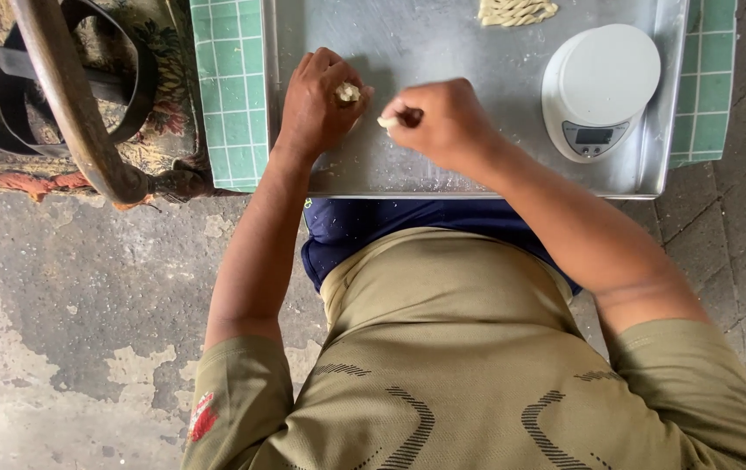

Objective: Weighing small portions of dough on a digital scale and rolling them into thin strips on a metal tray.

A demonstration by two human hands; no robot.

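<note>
While the left hand (316, 104) pinches 1 pale dough piece (348, 91), the right hand (442, 122) grips another dough bit (388, 123), both close together over a metal tray (442, 52) near a white scale (599, 87).

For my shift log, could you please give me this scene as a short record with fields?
Left hand: pinches a small dough piece
Right hand: pinches another dough bit
Work surface: metal tray on a green tiled table
Scale: white digital kitchen scale, on the tray's right side
Finished items: twisted dough sticks, at the tray's far edge
</note>
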